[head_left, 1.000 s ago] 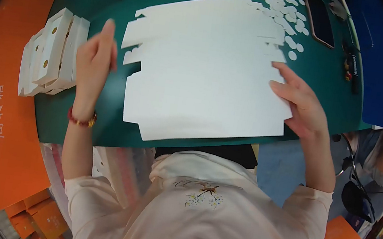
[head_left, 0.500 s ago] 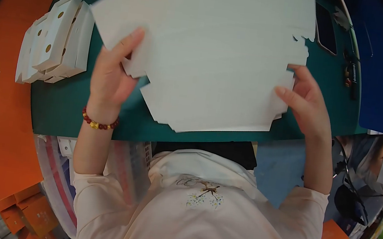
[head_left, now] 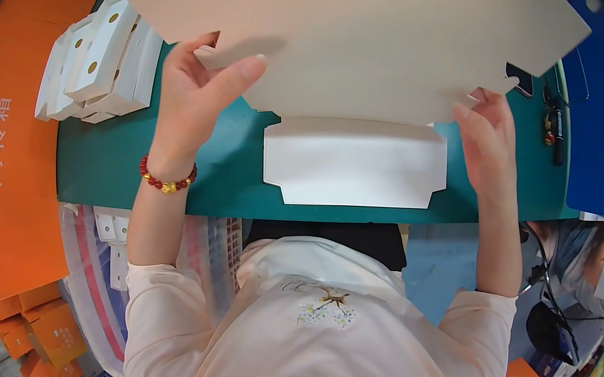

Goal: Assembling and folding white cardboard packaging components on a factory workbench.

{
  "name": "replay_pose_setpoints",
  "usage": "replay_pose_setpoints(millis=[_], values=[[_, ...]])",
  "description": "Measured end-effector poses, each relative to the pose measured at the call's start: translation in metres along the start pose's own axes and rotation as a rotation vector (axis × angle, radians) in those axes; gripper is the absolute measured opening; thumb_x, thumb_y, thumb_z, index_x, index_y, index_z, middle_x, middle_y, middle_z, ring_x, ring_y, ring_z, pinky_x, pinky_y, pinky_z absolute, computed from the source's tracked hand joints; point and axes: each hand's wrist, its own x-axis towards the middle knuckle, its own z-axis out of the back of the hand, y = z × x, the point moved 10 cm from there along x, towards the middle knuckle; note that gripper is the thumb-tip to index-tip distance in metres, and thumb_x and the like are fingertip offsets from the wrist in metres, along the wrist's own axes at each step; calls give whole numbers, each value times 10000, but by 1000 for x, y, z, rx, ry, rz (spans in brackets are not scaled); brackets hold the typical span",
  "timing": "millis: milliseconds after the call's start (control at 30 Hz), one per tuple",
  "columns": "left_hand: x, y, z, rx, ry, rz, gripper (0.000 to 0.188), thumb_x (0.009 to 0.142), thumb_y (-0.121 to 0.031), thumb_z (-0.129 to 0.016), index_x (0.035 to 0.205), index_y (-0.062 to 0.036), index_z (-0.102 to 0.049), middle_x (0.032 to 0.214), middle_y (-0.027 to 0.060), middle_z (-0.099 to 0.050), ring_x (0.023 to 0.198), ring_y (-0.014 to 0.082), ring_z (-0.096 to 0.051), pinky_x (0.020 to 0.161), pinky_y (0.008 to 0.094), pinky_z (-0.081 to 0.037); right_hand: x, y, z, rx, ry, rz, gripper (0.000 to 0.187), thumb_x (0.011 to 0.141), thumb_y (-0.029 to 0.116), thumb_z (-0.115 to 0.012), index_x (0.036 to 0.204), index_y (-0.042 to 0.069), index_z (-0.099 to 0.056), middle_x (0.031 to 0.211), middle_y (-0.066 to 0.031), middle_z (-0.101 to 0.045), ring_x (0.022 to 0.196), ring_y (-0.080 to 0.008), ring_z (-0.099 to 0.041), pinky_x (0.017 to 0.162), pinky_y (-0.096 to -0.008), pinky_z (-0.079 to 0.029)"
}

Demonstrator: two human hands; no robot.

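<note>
The large cardboard sheet (head_left: 368, 37) is raised at a tilt over the far part of the green tabletop (head_left: 120, 176), its upper edge running out of view. Left hand (head_left: 195, 102): closed on the sheet's notched left edge, thumb on top. Right hand (head_left: 487, 140): at the notched right edge, fingers partly hidden; firmness of grip cannot be told. Compared with half a second ago, the sheet stands higher and farther out, and a white panel (head_left: 354, 166) now shows distinctly on the tabletop below its near edge. Whether this panel is folded from the sheet or separate cannot be told. The change probably leaves the panel accessible while both hands control the sheet. White boxes (head_left: 98, 59) are stacked to the left; a phone (head_left: 521, 79), partly covered, lies to the right near a dark pen-like object (head_left: 560, 140).
</note>
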Motion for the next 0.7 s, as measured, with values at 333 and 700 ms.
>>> replay_pose_setpoints(millis=[333, 700], values=[[-5, 27, -27, -28, 210, 61, 236, 861, -116, -727, 1053, -2, -649, 923, 16, -677, 822, 73, -608, 671, 237, -487, 2, -7, -1, -182, -17, -44, 405, 851, 143, -744, 1173, -28, -568, 1122, -138, -659, 1079, -200, -627, 998, -319, -448], [-43, 83, -28, -172, 91, 692, 326, 880, -187, -734, 1095, 31, -625, 1014, 96, -687, 855, 129, -668, 723, 270, -542, -22, -33, -25, 252, 156, -480, 550, 913, 158, -669, 1374, -50, -452, 1133, -111, -652, 940, -174, -694, 699, -301, -626]])
